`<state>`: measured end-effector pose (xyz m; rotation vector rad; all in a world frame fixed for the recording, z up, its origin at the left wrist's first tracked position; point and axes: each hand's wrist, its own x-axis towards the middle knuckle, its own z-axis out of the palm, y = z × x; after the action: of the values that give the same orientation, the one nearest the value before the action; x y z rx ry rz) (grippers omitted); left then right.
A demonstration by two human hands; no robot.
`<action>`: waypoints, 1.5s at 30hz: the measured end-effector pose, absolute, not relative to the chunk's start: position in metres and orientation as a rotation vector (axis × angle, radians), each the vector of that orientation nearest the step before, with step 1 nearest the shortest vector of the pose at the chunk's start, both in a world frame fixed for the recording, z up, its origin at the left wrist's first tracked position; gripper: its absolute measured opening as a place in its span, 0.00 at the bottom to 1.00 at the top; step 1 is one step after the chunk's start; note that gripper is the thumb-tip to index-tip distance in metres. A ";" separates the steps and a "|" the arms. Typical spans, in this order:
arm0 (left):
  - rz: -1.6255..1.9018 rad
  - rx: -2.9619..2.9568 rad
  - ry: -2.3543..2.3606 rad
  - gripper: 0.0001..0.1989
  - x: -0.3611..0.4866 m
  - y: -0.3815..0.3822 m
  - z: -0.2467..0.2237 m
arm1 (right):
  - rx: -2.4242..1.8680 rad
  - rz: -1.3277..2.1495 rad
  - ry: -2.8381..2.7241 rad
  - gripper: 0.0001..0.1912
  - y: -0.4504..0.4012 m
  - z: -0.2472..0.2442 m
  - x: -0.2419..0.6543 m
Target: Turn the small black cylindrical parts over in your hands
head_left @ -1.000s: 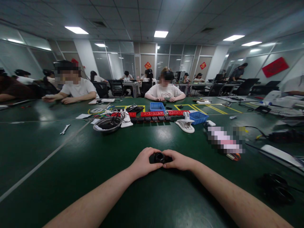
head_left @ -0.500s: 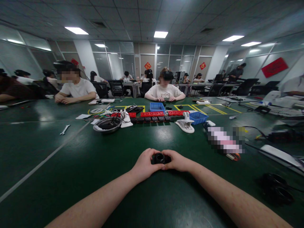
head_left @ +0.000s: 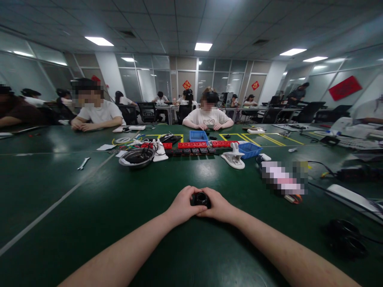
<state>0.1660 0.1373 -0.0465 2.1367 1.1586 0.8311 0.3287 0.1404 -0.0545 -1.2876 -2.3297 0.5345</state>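
A small round black object (head_left: 201, 198) with a ring-shaped opening on top is on the green table (head_left: 167, 255), between my two hands. My left hand (head_left: 184, 205) curves around its left side, thumb across the near side. Around its right side wraps my right hand (head_left: 216, 205), its thumb meeting the left thumb in front. The fingertips of both hands come together behind the object, and its lower part is partly hidden by them.
Farther off are a metal bowl (head_left: 137, 157), a white clamp base (head_left: 234, 156), red sockets (head_left: 192, 144) and a blue bin (head_left: 249, 149). A wrench (head_left: 83, 163) lies left; black round parts (head_left: 347, 238) lie right. People sit across the table.
My right hand has moved left and closed in around the black object, its fingers now nearer to it. The left hand stays around it. The view has shifted slightly.
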 end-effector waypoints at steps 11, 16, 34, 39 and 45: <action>0.710 2.131 1.030 0.20 0.162 0.138 -0.040 | -0.970 1.195 -2.322 0.15 0.152 -0.046 0.349; 0.726 2.125 1.026 0.20 0.162 0.138 -0.041 | -0.945 1.190 -2.350 0.15 0.153 -0.046 0.350; 0.964 2.036 1.402 0.18 0.175 0.128 -0.056 | -1.646 0.269 -2.275 0.16 0.132 -0.057 0.318; 0.970 2.089 1.339 0.16 0.173 0.131 -0.056 | -1.543 0.266 -2.255 0.19 0.131 -0.060 0.317; 0.865 2.102 1.119 0.17 0.166 0.137 -0.050 | -1.038 0.890 -2.345 0.20 0.146 -0.051 0.339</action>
<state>0.1659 0.1371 -0.0500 2.1016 1.1190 0.8649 0.3393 0.1461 -0.0506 -1.0380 -2.3447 0.8904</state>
